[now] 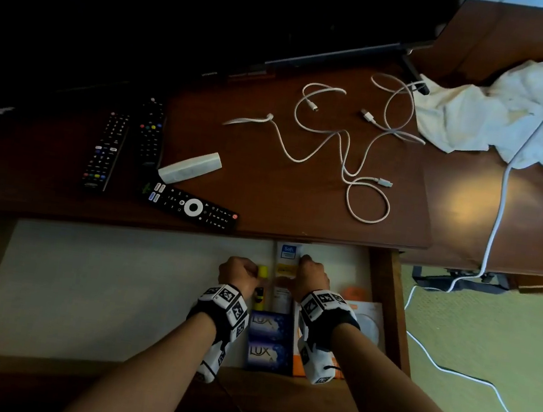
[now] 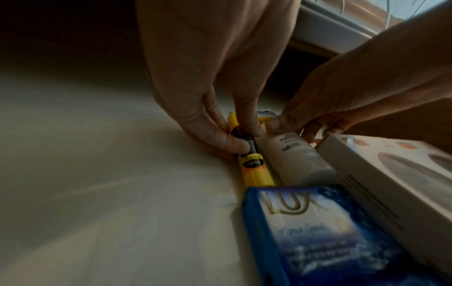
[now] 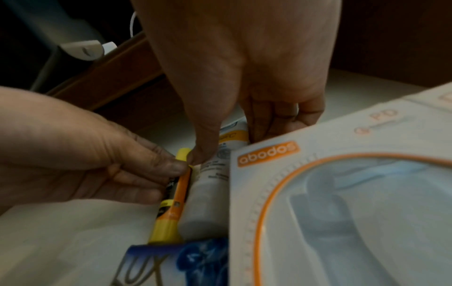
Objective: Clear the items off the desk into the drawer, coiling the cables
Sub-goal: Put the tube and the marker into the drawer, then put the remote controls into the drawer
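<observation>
The drawer (image 1: 97, 286) stands open below the desk edge. My left hand (image 1: 240, 272) (image 2: 244, 139) pinches a yellow glue stick (image 1: 260, 287) (image 2: 254, 174) (image 3: 171, 218) that lies on the drawer's white liner. Beside it, my right hand (image 1: 313, 273) (image 3: 232, 141) grips a white tube (image 1: 287, 259) (image 2: 293, 158) (image 3: 208, 203), thumb on one side and fingers on the other. Two blue Lux soap boxes (image 1: 266, 340) (image 2: 318, 232) lie nearer me in the drawer. Loose white cables (image 1: 344, 139) sprawl uncoiled on the desk.
An orange-and-white abodos box (image 1: 362, 318) (image 3: 342, 193) fills the drawer's right side. On the desk lie three black remotes (image 1: 106, 149) (image 1: 151, 134) (image 1: 190, 207) and a white remote (image 1: 189, 166). A TV (image 1: 220, 9) stands behind, and a white cloth (image 1: 517, 110) lies at the right.
</observation>
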`<action>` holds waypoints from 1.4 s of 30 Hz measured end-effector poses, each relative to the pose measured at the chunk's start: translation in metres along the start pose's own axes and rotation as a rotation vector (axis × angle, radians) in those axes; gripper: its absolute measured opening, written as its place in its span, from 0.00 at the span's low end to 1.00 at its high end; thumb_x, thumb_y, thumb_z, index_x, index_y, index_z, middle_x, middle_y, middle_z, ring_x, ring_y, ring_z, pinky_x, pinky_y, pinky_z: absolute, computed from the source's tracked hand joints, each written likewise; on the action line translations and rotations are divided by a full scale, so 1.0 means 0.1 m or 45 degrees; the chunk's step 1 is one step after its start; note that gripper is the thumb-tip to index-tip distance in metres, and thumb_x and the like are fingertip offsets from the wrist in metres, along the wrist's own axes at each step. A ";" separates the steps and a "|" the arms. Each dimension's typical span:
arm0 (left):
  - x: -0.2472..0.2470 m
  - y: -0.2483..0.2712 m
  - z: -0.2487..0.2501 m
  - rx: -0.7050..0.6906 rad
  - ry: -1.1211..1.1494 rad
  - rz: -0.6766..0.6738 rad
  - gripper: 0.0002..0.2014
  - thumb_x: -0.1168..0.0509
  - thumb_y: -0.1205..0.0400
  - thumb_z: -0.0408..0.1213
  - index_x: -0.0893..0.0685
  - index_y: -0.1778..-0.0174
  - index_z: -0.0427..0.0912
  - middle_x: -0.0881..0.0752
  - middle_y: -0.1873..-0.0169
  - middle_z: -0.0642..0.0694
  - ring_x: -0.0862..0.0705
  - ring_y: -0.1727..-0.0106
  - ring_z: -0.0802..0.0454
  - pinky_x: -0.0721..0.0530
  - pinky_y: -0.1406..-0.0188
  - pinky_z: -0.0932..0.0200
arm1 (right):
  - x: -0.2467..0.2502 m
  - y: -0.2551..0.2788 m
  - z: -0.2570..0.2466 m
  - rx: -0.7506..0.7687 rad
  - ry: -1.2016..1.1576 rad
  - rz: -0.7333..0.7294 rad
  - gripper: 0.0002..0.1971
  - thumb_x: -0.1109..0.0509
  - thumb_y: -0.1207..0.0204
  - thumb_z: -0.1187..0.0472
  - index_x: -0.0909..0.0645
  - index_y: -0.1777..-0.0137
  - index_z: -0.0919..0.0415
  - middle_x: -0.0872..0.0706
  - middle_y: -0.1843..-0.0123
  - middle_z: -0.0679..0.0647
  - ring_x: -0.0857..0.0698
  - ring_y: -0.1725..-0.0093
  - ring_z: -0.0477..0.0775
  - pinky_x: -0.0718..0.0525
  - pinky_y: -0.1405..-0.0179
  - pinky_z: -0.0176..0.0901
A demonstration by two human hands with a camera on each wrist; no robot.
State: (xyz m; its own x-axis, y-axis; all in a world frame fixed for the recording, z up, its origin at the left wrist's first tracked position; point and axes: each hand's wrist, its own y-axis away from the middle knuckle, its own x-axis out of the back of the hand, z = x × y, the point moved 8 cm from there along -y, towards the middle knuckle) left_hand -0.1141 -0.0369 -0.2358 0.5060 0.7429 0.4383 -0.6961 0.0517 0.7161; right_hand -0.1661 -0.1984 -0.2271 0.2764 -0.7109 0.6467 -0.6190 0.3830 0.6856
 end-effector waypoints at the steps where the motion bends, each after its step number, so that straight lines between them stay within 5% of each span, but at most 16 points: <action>1: -0.02 0.00 0.00 -0.001 0.001 -0.005 0.14 0.17 0.36 0.32 0.12 0.58 0.36 0.08 0.55 0.37 0.10 0.54 0.42 0.10 0.49 0.49 | -0.01 -0.01 0.01 0.010 0.005 0.006 0.34 0.21 0.34 0.43 0.27 0.35 0.63 0.17 0.36 0.64 0.17 0.38 0.67 0.18 0.39 0.57; 4: -0.06 0.00 0.00 -0.019 -0.018 -0.004 0.17 0.18 0.34 0.36 0.11 0.53 0.34 0.09 0.56 0.40 0.11 0.53 0.44 0.13 0.50 0.57 | -0.01 -0.02 0.04 0.014 0.126 0.008 0.33 0.25 0.32 0.40 0.26 0.35 0.62 0.17 0.36 0.62 0.19 0.36 0.66 0.24 0.38 0.58; 14: -0.16 0.01 -0.05 0.013 -0.087 -0.014 0.18 0.17 0.37 0.34 0.09 0.53 0.36 0.08 0.52 0.37 0.10 0.49 0.44 0.12 0.43 0.51 | 0.05 0.10 0.03 0.059 0.332 -0.010 0.30 0.23 0.36 0.38 0.23 0.39 0.55 0.15 0.39 0.56 0.20 0.36 0.61 0.30 0.36 0.62; 20: -0.01 0.12 0.02 -0.037 -0.092 -0.017 0.16 0.19 0.33 0.35 0.10 0.51 0.36 0.09 0.53 0.43 0.11 0.49 0.46 0.14 0.41 0.55 | 0.13 0.27 -0.08 0.086 0.429 0.061 0.29 0.27 0.31 0.39 0.24 0.35 0.55 0.17 0.35 0.56 0.26 0.31 0.62 0.31 0.36 0.63; 24: 0.37 0.27 0.16 -0.130 -0.021 0.020 0.02 0.24 0.27 0.35 0.09 0.61 0.41 0.08 0.64 0.44 0.08 0.63 0.47 0.09 0.64 0.55 | 0.30 0.48 -0.31 0.207 0.368 0.213 0.21 0.33 0.25 0.46 0.21 0.34 0.53 0.18 0.34 0.55 0.26 0.31 0.61 0.29 0.36 0.61; 26: 0.66 0.37 0.27 -0.198 0.044 0.072 0.04 0.26 0.26 0.34 0.11 0.67 0.42 0.09 0.70 0.42 0.10 0.70 0.47 0.13 0.76 0.59 | 0.39 0.58 -0.47 0.267 0.304 0.234 0.16 0.33 0.26 0.50 0.17 0.41 0.51 0.14 0.38 0.55 0.20 0.35 0.60 0.26 0.38 0.55; 31: 1.49 0.53 0.52 -0.388 0.239 0.231 0.09 0.29 0.23 0.34 0.13 0.69 0.40 0.12 0.73 0.41 0.17 0.76 0.50 0.23 0.84 0.61 | 0.62 0.79 -1.05 0.458 0.098 0.335 0.10 0.31 0.30 0.51 0.13 0.55 0.55 0.10 0.49 0.55 0.13 0.45 0.60 0.17 0.52 0.46; 34: 1.96 0.54 0.61 -0.422 0.323 0.409 0.09 0.29 0.22 0.34 0.14 0.69 0.40 0.13 0.73 0.40 0.17 0.78 0.49 0.22 0.85 0.61 | 0.75 0.86 -1.47 0.588 0.070 0.438 0.10 0.35 0.30 0.55 0.22 0.68 0.61 0.17 0.62 0.54 0.14 0.53 0.64 0.24 0.65 0.43; 36: 2.28 0.54 0.63 -0.422 0.342 0.577 0.08 0.29 0.22 0.37 0.14 0.67 0.44 0.11 0.72 0.42 0.15 0.76 0.48 0.17 0.82 0.59 | 0.77 0.88 -1.71 0.676 0.117 0.446 0.08 0.34 0.29 0.56 0.18 0.66 0.58 0.17 0.59 0.54 0.15 0.50 0.63 0.24 0.63 0.44; 38: 2.58 0.53 0.64 -0.412 0.253 0.738 0.06 0.29 0.23 0.40 0.13 0.65 0.47 0.09 0.67 0.45 0.11 0.68 0.46 0.11 0.67 0.53 | 0.74 0.86 -1.90 0.723 0.189 0.422 0.09 0.32 0.27 0.53 0.13 0.53 0.54 0.15 0.48 0.54 0.17 0.42 0.60 0.18 0.52 0.48; 42: 3.01 0.34 0.50 -0.292 0.059 0.923 0.07 0.30 0.23 0.43 0.13 0.51 0.47 0.10 0.51 0.46 0.13 0.48 0.42 0.15 0.50 0.50 | 0.64 0.77 -2.04 0.598 0.276 0.388 0.19 0.30 0.25 0.49 0.21 0.36 0.55 0.20 0.36 0.54 0.24 0.32 0.60 0.22 0.38 0.59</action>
State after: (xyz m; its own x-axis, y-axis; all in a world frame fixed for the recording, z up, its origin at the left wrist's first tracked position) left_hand 0.0398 0.1547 -0.0521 -0.1366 0.6705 0.7292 -0.9370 -0.3263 0.1246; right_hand -0.0457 -0.0946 -0.0648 0.1482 -0.4548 0.8782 -0.9389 0.2141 0.2694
